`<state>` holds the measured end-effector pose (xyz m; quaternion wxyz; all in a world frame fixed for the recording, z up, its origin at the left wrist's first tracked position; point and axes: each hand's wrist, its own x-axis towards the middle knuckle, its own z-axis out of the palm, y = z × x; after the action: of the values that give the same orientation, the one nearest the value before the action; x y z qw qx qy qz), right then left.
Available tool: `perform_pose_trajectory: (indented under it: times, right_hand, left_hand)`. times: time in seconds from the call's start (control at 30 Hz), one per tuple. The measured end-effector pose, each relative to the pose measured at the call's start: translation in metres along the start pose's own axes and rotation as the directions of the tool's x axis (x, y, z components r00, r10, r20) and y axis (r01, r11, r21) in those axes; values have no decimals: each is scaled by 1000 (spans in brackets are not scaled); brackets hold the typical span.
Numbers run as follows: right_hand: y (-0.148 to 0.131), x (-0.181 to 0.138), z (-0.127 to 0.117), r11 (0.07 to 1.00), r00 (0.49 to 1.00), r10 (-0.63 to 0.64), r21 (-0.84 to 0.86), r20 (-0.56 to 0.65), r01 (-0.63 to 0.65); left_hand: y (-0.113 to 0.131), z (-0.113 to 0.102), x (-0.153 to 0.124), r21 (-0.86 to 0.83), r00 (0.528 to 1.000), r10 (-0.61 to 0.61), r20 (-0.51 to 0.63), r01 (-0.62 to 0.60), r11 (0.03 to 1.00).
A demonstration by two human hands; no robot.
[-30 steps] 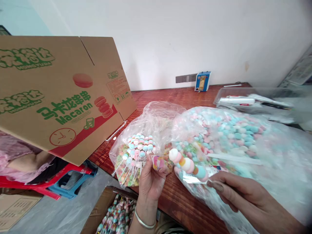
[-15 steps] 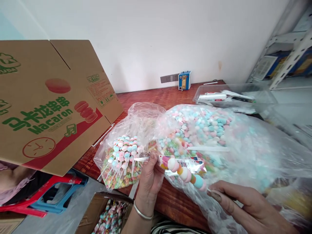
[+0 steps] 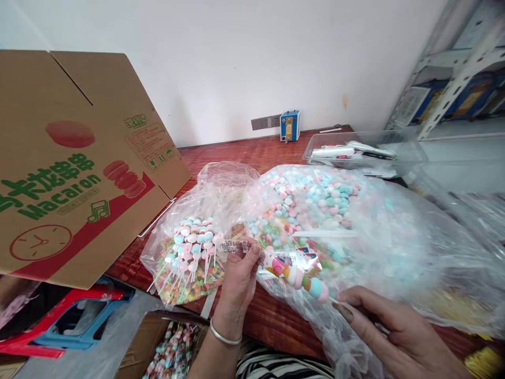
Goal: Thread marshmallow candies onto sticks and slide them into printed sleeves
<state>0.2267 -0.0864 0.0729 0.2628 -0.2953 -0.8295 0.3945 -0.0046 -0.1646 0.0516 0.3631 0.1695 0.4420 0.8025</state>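
My left hand, wearing a silver bangle, pinches a printed clear wrapper. The tip of a marshmallow skewer sits inside the wrapper's mouth, while its lower pink, blue and orange pieces are outside. Between thumb and forefinger, my right hand grips the skewer's stick end. Another printed wrapper lies just behind the skewer. A heap of short marshmallow sticks rests on a bag of colourful ring-shaped candies to the left. Behind my hands spreads a big clear bag of pastel marshmallows.
A large cardboard box stands at left. Below the table edge, an open carton holds wrapped skewers, near a red and blue stool. A clear plastic bin and a small blue device are at the back.
The wrapper has gone further over the skewer's tip, covering its first pieces. My right hand still holds the stick. The whole view has shifted slightly.
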Motion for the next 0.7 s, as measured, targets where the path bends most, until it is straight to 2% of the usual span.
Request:
perform_pose_trajectory:
  times: [0.07, 0.1, 0.2, 0.27, 0.33, 0.37, 0.43, 0.5, 0.53, 0.57, 0.6, 0.63, 0.7]
  right_hand:
    - [3, -5, 6, 1000, 996, -4, -19, 85, 5]
    - [5, -8, 10, 999, 996, 5, -32, 91, -2]
    - [8, -15, 21, 999, 999, 48, -24, 9, -47]
    - [9, -18, 29, 991, 994, 109, 82, -9, -108]
    - [10, -20, 38, 931, 973, 224, 282, 55, -230]
    - [10, -21, 43, 859, 949, 292, 405, 119, -315]
    - [9, -24, 52, 621, 873, 395, 618, 285, -483]
    - [8, -26, 60, 391, 808, 434, 725, 397, -567]
    - [8, -27, 62, 331, 797, 439, 750, 415, -573]
    - [8, -28, 64, 320, 801, 437, 761, 410, -564]
    - [8, -28, 64, 361, 819, 428, 759, 381, -542]
    - [9, -27, 64, 449, 849, 412, 737, 331, -505]
    - [10, -26, 62, 699, 921, 342, 605, 186, -382]
  left_hand:
    - [-4, 5, 0, -29, 998, -21, -53, 19, 999]
    - [-5, 8, 1, -52, 997, -39, -63, 35, 998]
    - [-9, 19, 1, -143, 994, -110, -25, 105, 984]
    - [-11, 27, 0, -211, 989, -147, -2, 144, 967]
    - [-12, 34, -1, -281, 985, -172, 8, 167, 945]
    - [-13, 37, -2, -310, 983, -183, 14, 178, 934]
    - [-13, 42, -2, -350, 979, -204, 31, 202, 915]
    - [-14, 46, -3, -379, 974, -223, 47, 224, 898]
    - [-14, 47, -3, -392, 971, -234, 52, 235, 889]
    - [-14, 48, -3, -404, 968, -244, 55, 245, 881]
    - [-15, 49, -3, -411, 967, -251, 53, 250, 876]
    - [-16, 50, -2, -413, 967, -253, 41, 247, 876]
    - [-18, 51, -1, -404, 970, -244, -5, 221, 888]
